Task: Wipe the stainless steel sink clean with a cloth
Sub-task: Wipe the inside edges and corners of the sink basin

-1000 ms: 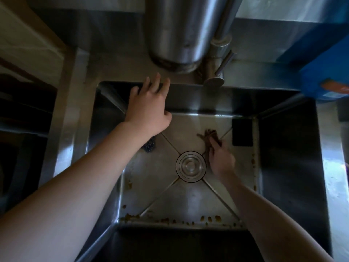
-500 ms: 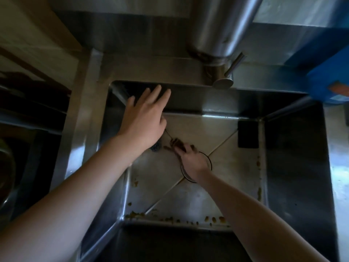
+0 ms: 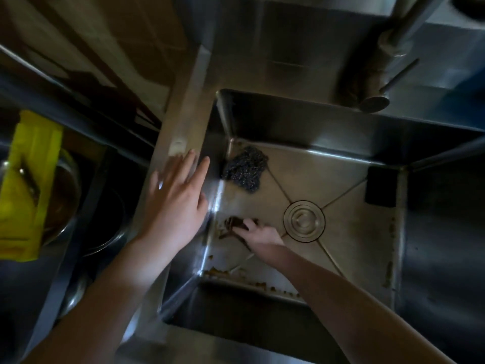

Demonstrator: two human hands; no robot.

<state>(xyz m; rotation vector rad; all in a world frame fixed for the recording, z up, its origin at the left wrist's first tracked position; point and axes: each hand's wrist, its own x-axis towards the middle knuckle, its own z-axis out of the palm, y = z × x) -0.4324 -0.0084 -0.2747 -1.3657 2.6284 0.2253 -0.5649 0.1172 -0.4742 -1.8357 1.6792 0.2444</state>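
Danger spots first: brown food crumbs (image 3: 217, 271) line the near edge of the square stainless steel sink (image 3: 349, 232), with more down its right side. A loose sweep could push them into the round metal drain (image 3: 304, 221) at the centre rather than lift them out. The dark brown cloth (image 3: 235, 223) looks small and bunched, so it may smear the grime instead of picking it up. The grey steel-wool scourer (image 3: 245, 170) sits in the far-left corner and the black rectangular sponge (image 3: 381, 186) against the far-right wall, so both corners go unwiped unless those get moved.

Now the hands. The right hand (image 3: 258, 233) is down on the sink floor, left of the drain and near the left wall, its fingers (image 3: 248, 224) curled round the cloth and pressing it to the steel. The left hand (image 3: 175, 200) lies flat over the sink's left rim — fingers (image 3: 189, 164) straight, slightly spread, gripping nothing, apparently bracing.
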